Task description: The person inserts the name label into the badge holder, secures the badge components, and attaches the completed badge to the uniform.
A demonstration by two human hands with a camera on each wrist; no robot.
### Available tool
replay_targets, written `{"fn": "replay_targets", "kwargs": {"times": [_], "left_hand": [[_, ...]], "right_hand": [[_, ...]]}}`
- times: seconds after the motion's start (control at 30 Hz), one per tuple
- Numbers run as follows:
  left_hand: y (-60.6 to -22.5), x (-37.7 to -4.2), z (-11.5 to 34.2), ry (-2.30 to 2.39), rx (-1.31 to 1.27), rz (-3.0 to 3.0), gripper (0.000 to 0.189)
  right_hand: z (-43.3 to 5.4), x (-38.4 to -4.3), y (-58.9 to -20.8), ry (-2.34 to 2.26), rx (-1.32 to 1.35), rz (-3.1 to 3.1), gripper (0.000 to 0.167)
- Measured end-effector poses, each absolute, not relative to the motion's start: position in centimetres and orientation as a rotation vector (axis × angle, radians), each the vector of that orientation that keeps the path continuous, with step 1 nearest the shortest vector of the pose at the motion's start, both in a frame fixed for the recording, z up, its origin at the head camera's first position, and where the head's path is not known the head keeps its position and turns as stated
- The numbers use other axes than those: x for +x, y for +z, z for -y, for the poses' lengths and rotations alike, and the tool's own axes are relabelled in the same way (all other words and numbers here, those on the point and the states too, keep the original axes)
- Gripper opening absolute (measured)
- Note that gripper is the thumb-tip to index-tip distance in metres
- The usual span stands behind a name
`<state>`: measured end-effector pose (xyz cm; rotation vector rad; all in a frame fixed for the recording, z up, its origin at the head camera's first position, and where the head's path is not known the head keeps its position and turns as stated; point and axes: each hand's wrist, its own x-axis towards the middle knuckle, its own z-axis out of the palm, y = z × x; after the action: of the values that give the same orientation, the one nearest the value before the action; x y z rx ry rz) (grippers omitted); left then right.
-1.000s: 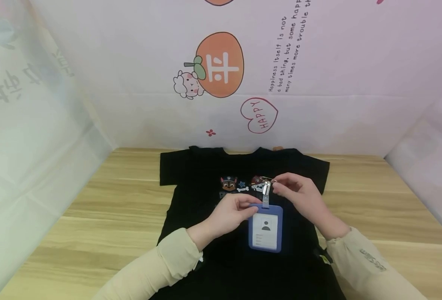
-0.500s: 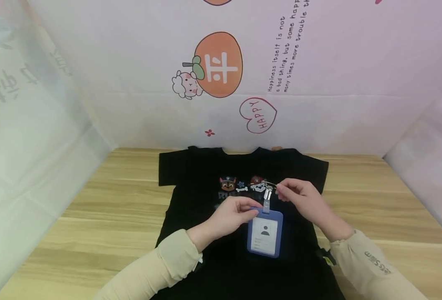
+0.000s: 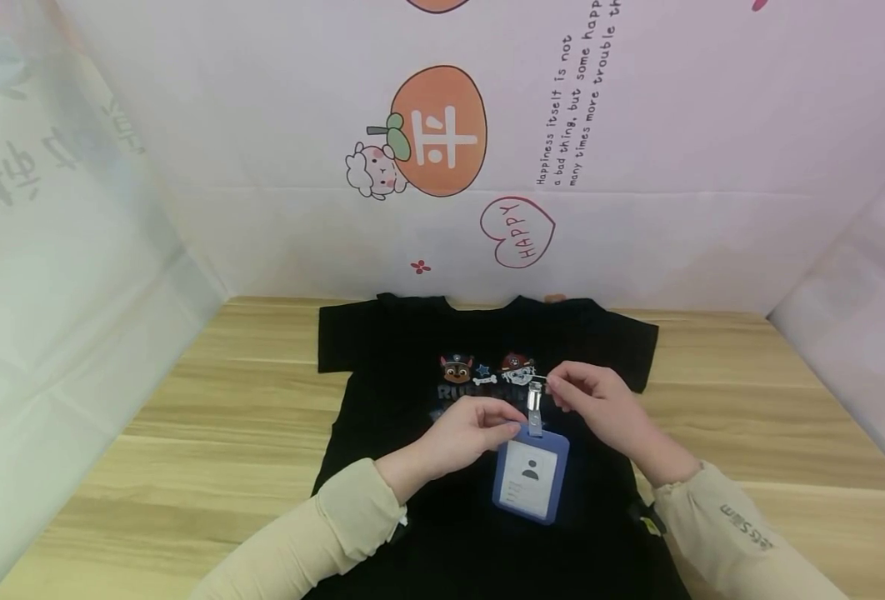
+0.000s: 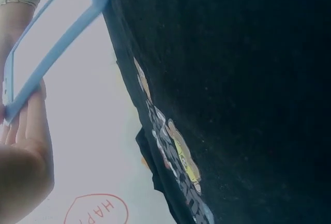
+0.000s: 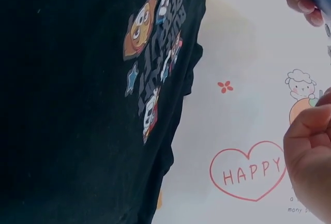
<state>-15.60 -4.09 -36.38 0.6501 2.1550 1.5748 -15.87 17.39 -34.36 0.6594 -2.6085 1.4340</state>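
A blue-framed badge holder [image 3: 530, 479] with a portrait card inside hangs a little tilted above a black T-shirt [image 3: 390, 400] in the head view. My left hand [image 3: 468, 432] pinches its upper left corner between thumb and fingers. From the holder's top rises a short strap with a silver clip [image 3: 535, 398]. My right hand [image 3: 592, 402] pinches the thin metal pin at the clip's upper end. The left wrist view shows the blue frame [image 4: 64, 43] in the left fingers. In the right wrist view the right hand [image 5: 313, 154] is partly cut off at the edge.
The shirt lies spread on a wood-grain table [image 3: 202, 433], its neck toward a printed white backdrop [image 3: 292, 208]. Cartoon dog prints [image 3: 457, 369] decorate the chest. White sheets [image 3: 60, 275] stand along both sides.
The badge holder has come down slightly and tilted, its lower end swinging left. My right hand has moved a little lower, still pinching the pin; the left hand has shifted slightly downward.
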Motion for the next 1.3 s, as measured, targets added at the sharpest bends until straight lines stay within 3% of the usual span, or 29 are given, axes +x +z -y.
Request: {"fn": "replay_targets", "kwargs": {"times": [0.6,0.93,1.3], "left_hand": [[-36.0,-16.5,2.8,2.035,0.573,-1.979,0.027],[-36.1,-16.9,2.4,2.094,0.553,-2.046,0.022],[-35.9,-16.8,2.8,2.131,0.588,-2.029,0.016]], "right_hand": [[-16.5,-15.8,-34.1,1.762,0.597,2.540,0.027],[-16.2,-15.8,-34.4,2.289,0.608,2.344,0.031],[-15.9,-15.9,-34.8,2.400,0.646,2.296,0.033]]}}
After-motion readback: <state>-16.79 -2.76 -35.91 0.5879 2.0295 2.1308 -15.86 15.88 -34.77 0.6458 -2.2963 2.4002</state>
